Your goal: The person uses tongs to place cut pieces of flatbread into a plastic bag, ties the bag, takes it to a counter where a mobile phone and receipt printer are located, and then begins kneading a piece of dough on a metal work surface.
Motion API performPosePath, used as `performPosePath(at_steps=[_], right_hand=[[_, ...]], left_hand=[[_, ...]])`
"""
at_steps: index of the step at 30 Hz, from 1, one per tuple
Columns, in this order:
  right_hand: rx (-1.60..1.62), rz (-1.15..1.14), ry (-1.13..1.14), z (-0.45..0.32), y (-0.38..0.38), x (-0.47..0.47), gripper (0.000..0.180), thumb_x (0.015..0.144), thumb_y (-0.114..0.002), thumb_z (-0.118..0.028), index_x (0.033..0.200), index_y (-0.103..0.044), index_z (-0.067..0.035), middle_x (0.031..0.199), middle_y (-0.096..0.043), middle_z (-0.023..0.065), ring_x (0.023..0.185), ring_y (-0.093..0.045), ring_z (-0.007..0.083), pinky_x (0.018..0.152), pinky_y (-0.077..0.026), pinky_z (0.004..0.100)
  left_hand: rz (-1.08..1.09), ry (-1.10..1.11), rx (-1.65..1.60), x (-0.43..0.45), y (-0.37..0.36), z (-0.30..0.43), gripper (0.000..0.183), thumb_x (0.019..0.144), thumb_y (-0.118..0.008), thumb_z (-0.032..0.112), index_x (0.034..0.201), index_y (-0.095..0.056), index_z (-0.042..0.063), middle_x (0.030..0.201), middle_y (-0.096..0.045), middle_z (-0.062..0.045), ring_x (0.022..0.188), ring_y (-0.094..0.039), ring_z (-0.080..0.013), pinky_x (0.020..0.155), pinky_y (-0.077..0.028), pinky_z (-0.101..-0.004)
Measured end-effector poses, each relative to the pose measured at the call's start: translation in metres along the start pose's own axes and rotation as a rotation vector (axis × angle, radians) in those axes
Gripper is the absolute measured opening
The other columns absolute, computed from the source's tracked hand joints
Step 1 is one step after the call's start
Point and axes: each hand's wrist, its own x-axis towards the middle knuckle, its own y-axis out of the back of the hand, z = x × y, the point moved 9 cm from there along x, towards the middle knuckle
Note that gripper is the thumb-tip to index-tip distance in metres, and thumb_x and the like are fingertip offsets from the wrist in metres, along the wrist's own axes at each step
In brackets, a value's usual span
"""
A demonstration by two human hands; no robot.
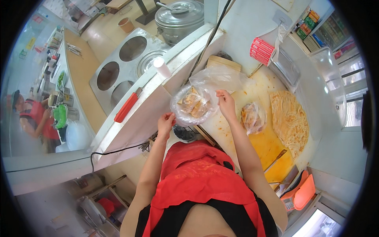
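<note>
A round container lined with a clear plastic bag (pixel 194 103) stands before me, with pieces of browned food (pixel 194 102) lying in the bag. My left hand (pixel 166 123) has thumb and fingers pinched at the bag's near left edge. On the opposite side, my right hand (pixel 226 103) pinches the bag's right edge. More loose clear plastic (pixel 219 77) spreads just beyond the container. Right of my right forearm, a filled clear plastic bag of food (pixel 253 118) rests on the worktop. Farther right lies a large sheet of flatbread (pixel 288 121).
A yellow-orange board (pixel 266 148) carries a brush (pixel 276 160). On the left ledge are a red-handled tool (pixel 126 107) and a white cup (pixel 162 66). Beyond it stand a metal counter with round openings (pixel 133 49) and a lidded pot (pixel 179 20). A person (pixel 35 115) works behind glass.
</note>
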Motion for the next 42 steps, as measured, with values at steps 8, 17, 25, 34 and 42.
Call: performPosePath(at_steps=[8,17,25,34,42], right_hand=[[-0.635,0.128,0.257,-0.039,-0.019,0.005,0.017,0.081,-0.056,-0.022,0.085,-0.060,-0.006,0.079,-0.057,0.0136,0.073,-0.057,0.0320,0.065,-0.045,0.0393],[0.067,0.062,0.110,-0.066,-0.018,-0.008,0.021,0.079,-0.056,-0.012,0.099,-0.063,-0.011,0.076,-0.058,0.0087,0.070,-0.057,0.0241,0.068,-0.046,0.0329],[-0.860,-0.122,0.502,-0.096,-0.054,-0.032,0.018,0.075,-0.058,-0.017,0.092,-0.064,-0.013,0.075,-0.053,0.0060,0.080,-0.055,0.0234,0.074,-0.040,0.0381],[-0.433,0.050,0.563,-0.152,-0.024,-0.050,0.006,0.076,-0.057,-0.011,0.077,-0.061,-0.006,0.079,-0.055,0.0078,0.076,-0.054,0.0219,0.070,-0.039,0.0349],[0.184,-0.087,0.183,-0.114,0.082,-0.081,0.015,0.078,-0.061,-0.008,0.091,-0.059,-0.001,0.092,-0.055,0.0074,0.082,-0.054,0.0148,0.076,-0.043,0.0269]], left_hand=[[0.155,-0.075,-0.072,0.003,0.001,0.021,0.017,0.086,-0.059,0.018,0.087,-0.057,0.001,0.072,-0.056,-0.001,0.063,-0.050,-0.0089,0.056,-0.041,-0.0232],[-0.011,-0.245,-0.209,0.001,-0.005,0.036,0.014,0.085,-0.061,0.022,0.082,-0.058,0.009,0.088,-0.056,0.000,0.069,-0.051,-0.0085,0.066,-0.042,-0.0224],[-0.207,0.159,-0.497,-0.024,-0.028,0.040,0.010,0.088,-0.057,0.021,0.088,-0.053,0.012,0.079,-0.054,0.002,0.071,-0.052,-0.0099,0.073,-0.041,-0.0279],[-0.466,-0.391,-0.722,-0.120,-0.039,0.242,0.011,0.088,-0.055,0.015,0.096,-0.052,0.009,0.081,-0.055,-0.002,0.068,-0.050,-0.0097,0.061,-0.042,-0.0266],[-0.819,-0.363,-0.826,-0.218,-0.061,0.283,0.025,0.088,-0.051,0.011,0.110,-0.044,0.001,0.077,-0.048,-0.003,0.060,-0.045,-0.0101,0.058,-0.041,-0.0270]])
